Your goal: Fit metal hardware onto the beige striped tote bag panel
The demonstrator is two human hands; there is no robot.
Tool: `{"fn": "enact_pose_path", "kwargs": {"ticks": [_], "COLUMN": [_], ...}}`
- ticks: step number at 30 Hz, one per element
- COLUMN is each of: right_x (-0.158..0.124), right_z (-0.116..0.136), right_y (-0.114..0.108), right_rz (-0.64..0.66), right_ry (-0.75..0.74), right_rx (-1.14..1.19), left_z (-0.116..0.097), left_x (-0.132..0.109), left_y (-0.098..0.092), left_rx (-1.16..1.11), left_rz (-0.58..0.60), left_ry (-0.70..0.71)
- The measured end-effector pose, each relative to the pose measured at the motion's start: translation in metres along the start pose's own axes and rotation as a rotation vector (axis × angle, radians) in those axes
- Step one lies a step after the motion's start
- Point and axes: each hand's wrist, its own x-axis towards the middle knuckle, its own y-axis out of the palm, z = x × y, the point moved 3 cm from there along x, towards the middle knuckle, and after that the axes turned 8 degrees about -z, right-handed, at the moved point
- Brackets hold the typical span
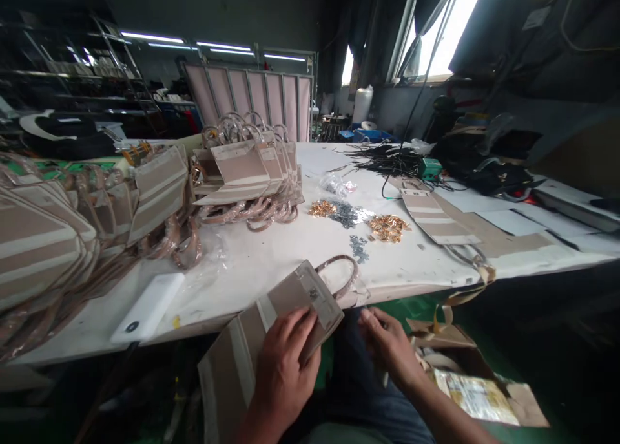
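Note:
My left hand [288, 360] grips a flat taupe bag panel [249, 327] with pale strips across it, thumb underneath and fingers on top. The panel is tilted over the table's front edge, and its looped handle [346, 266], wrapped in clear film, rests on the tabletop. Near the fingertips a small metal fitting [314, 294] shows on the panel. To the right of the panel and apart from it, my right hand [387, 344] is closed with fingers curled. A small pale tip pokes out below that fist; what it belongs to is hidden.
On the white table [271, 250] lie gold metal pieces [389, 227], grey metal pieces [343, 214] and another bag panel [436, 216]. Stacked panels with handles [247, 172] crowd the left, near a white box [149, 307]. An open carton [465, 373] sits below at right.

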Motion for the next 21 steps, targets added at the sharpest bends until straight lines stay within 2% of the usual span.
{"fn": "enact_pose_path", "kwargs": {"ticks": [3,7,9,11,13,15,17,19,21], "right_x": [-0.013,-0.027,-0.04,-0.056,-0.07,-0.073,-0.065,-0.051,-0.037], "right_z": [0.005,0.059,0.091,0.12,0.144,0.164,0.183,0.204,0.223], "right_y": [0.022,0.075,0.105,0.129,0.142,0.14,0.128,0.11,0.092], "right_rz": [0.119,0.26,0.374,0.541,0.648,0.62,0.562,0.55,0.55], "right_ry": [-0.103,-0.297,-0.31,-0.287,-0.325,-0.459,-0.572,-0.607,-0.618], "right_rx": [0.043,0.175,0.292,0.443,0.54,0.523,0.461,0.402,0.337], "left_z": [-0.007,-0.02,-0.027,-0.034,-0.041,-0.05,-0.06,-0.066,-0.066], "left_x": [0.01,0.009,0.003,-0.002,-0.004,-0.001,0.005,0.013,0.019], "left_y": [-0.032,-0.069,-0.08,-0.085,-0.086,-0.084,-0.085,-0.09,-0.101], "left_rx": [-0.038,0.012,0.032,0.072,0.132,0.186,0.214,0.214,0.191], "left_rz": [-0.094,-0.248,-0.332,-0.434,-0.548,-0.603,-0.597,-0.577,-0.589], "left_ry": [-0.055,-0.136,-0.136,-0.132,-0.122,-0.078,0.004,0.063,0.045]}}
